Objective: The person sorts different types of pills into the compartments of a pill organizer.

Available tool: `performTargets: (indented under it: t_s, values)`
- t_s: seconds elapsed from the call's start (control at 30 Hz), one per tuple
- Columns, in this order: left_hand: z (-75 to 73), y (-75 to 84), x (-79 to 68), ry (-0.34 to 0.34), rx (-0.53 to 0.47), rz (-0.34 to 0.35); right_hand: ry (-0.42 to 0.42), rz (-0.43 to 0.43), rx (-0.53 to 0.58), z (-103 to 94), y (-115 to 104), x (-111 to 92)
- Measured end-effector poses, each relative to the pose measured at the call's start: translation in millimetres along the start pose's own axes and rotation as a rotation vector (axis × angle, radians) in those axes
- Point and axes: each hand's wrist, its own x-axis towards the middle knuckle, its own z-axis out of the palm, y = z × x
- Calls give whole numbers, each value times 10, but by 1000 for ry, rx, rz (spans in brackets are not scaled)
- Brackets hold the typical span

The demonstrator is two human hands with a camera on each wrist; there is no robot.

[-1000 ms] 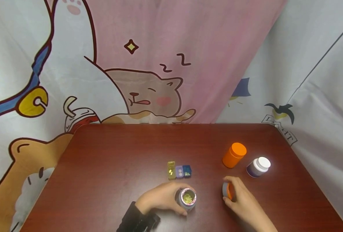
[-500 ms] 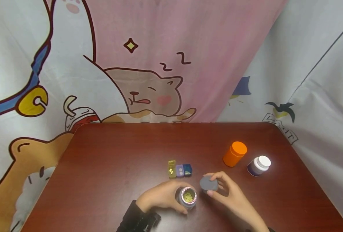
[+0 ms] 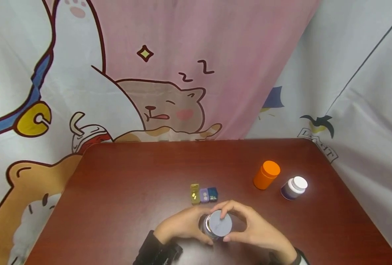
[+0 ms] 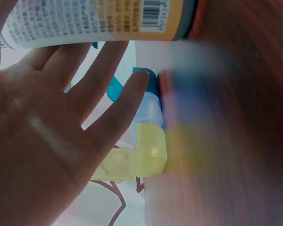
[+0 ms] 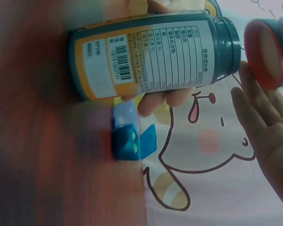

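My left hand [image 3: 182, 223] grips a dark-grey pill bottle [image 5: 151, 56] with a yellow and white printed label, its fingers curved round the body. In the right wrist view the bottle's threaded neck is bare. My right hand [image 3: 257, 226] holds the grey screw cap [image 3: 221, 223] by its edge, right over the mouth; a narrow gap shows between them, along with the cap's orange inside. From the head the cap covers most of the opening. Just behind the hands lies a small pill organizer [image 3: 204, 195] with yellow, lilac and blue compartments, tablets inside and lids raised on the yellow and blue ones.
An orange bottle [image 3: 266, 175] and a white bottle [image 3: 294, 188] with a dark label stand capped at the right of the brown table [image 3: 133, 176]. Behind the table hangs a curtain [image 3: 249, 55] with cartoon animals.
My right hand has brought the cap leftward from the right side, turned it top side up and set it over the bottle's mouth. The left hand has stayed on the bottle.
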Motion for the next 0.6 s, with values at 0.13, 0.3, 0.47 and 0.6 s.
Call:
performTargets:
  t_s: [0.13, 0.3, 0.47, 0.6]
  values:
    - [-2, -5, -12, 9, -35, 60, -52, 23, -49, 28, 18, 72]
    - [-3, -7, -17, 4, -62, 63, -96, 8, -80, 39, 58, 97]
    - [3, -20, -16, 10, -36, 41, -78, -7, -177, 60, 52, 117]
    - [6, -17, -18, 12, -3, -4, -57, 2, -297, 92, 68, 114]
